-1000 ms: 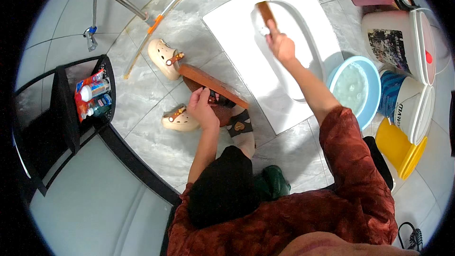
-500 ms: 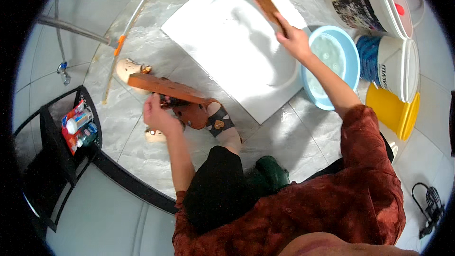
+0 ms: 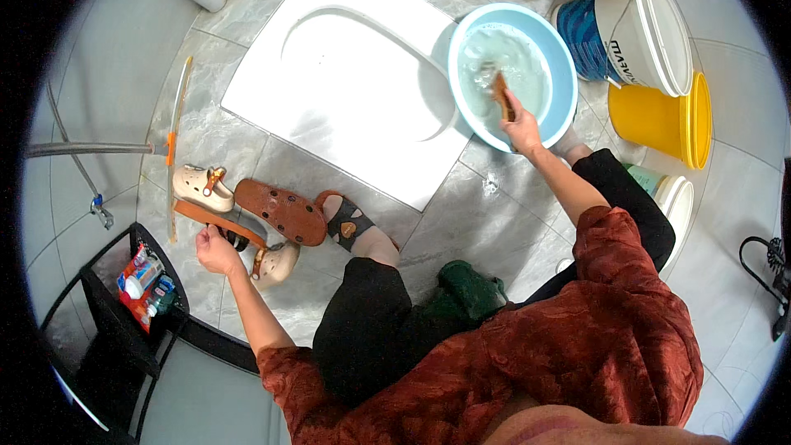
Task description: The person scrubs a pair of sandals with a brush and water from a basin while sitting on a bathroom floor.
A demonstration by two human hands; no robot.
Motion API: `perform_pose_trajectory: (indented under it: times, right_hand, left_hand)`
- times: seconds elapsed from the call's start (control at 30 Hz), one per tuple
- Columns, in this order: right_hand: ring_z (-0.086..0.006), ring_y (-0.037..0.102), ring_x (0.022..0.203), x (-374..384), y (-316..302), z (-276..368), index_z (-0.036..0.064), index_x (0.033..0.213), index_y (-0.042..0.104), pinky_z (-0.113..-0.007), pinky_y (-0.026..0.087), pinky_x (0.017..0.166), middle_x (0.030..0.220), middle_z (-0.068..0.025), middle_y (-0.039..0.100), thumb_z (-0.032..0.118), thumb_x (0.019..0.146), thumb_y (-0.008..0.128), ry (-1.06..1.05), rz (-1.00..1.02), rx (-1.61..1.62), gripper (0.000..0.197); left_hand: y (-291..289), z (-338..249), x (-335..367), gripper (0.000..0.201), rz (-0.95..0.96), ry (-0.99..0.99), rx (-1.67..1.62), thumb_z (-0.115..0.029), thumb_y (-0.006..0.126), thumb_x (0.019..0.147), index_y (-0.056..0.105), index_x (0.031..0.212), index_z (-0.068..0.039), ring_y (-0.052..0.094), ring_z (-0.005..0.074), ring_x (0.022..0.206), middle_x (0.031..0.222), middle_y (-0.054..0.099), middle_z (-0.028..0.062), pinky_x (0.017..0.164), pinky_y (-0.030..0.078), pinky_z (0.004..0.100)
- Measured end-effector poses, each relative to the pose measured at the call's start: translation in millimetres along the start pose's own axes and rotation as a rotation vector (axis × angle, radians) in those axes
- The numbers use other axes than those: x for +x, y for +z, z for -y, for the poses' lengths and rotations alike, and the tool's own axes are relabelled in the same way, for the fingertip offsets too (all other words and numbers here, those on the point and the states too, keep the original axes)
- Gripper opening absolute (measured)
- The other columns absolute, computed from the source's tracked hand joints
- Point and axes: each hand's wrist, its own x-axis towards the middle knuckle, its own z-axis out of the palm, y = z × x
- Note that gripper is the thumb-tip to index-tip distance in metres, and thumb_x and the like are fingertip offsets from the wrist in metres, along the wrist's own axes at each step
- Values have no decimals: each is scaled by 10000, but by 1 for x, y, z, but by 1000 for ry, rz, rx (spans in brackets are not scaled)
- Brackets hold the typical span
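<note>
My right hand (image 3: 525, 129) grips a wooden-backed brush (image 3: 502, 99). The brush's far end dips into cloudy, bubbly water in a light blue basin (image 3: 565, 95). Over on the left, my left hand (image 3: 216, 252) is closed on a brown-soled sandal (image 3: 216, 222), its sole tipped almost edge-on. Beside it lies another brown sandal (image 3: 282, 213), sole up with dark round spots. A cream clog (image 3: 195, 186) sits just beyond the held sandal, and a second cream clog (image 3: 278, 266) is partly behind it. My foot wears a black-strapped sandal (image 3: 352, 227).
A white shower tray (image 3: 272, 115) lies ahead on the tiled floor. Several buckets, including a yellow one (image 3: 651, 122), line the right side. A squeegee (image 3: 171, 148) lies at the left, above a black basket (image 3: 136, 346) of bottles. A dark green object (image 3: 470, 292) is between my legs.
My right hand has brought the brush from over the white tray into the basin's water. The held sandal has moved left and lower, uncovering the sole-up sandal. The whole view has shifted.
</note>
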Motion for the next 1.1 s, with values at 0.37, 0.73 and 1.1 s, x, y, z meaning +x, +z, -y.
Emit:
perform_pose_trajectory:
  times: [0.37, 0.73, 1.1]
  right_hand:
    - [-355, 620, 826, 19, -18, -25, 140, 1391, 245, -392, 479, 759, 904, -232, 625, 139, 674, 556, 59, -227, -28, 782]
    - [-328, 613, 863, 1, 1, 9, 204, 1386, 283, -367, 463, 798, 942, -211, 621, 94, 658, 576, 2, -38, 135, 793]
    - [-199, 541, 1051, -36, -19, 11, 83, 1347, 363, -250, 391, 888, 1175, -154, 556, 30, 656, 548, 114, -43, 512, 718]
  left_hand:
    - [20, -105, -45, 486, 19, 464, 318, -99, 602, 633, 539, 1101, 14, 514, 359, 994, 1103, 550, 216, 871, 392, 435]
    - [184, -277, -229, 583, 1461, -36, -415, -271, 664, 720, 499, 1117, 122, 572, 240, 934, 1036, 581, 202, 739, 487, 323]
    - [240, -294, -254, 319, 1628, -258, -637, 28, 550, 620, 544, 931, 101, 603, 276, 644, 812, 584, 179, 497, 497, 362]
